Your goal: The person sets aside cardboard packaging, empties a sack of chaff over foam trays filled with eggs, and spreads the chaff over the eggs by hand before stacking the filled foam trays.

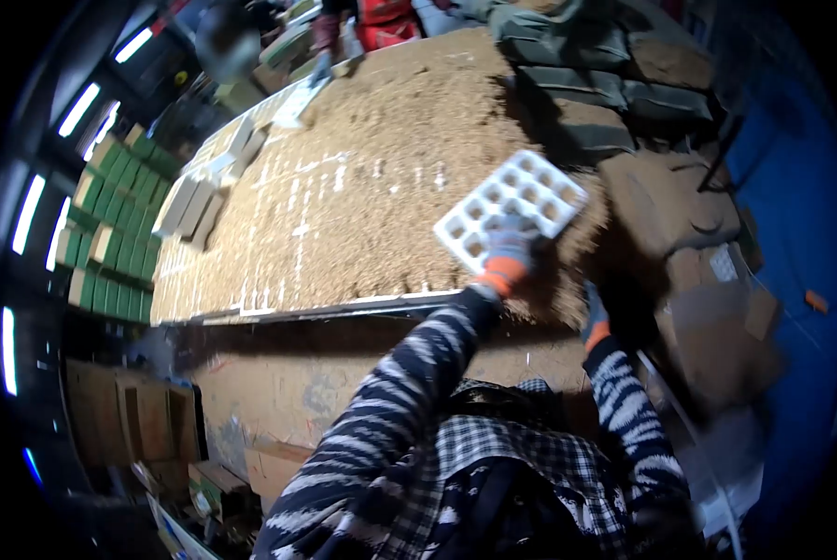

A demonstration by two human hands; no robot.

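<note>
My left hand (pixel 512 245), in a grey glove with an orange cuff, is on a white tray (pixel 457 211) with rows of square cells. Its fingers reach over the near side of the tray and seem to grip it, though they are blurred. The tray lies at a slant over the right part of a wide layer of brown loose grains (pixel 390 121). My right hand (pixel 595 317), gloved the same way, is low beside the near right edge of the grains. Its fingers look stretched out, and nothing shows in them.
Pale blocks (pixel 189 210) stand on the table's left side. Filled sacks (pixel 670 201) are stacked on the right. Green and cream boxes (pixel 110 243) are piled at far left. Across the table a person in red (pixel 387 23) has a gloved hand near another white tray (pixel 299 103).
</note>
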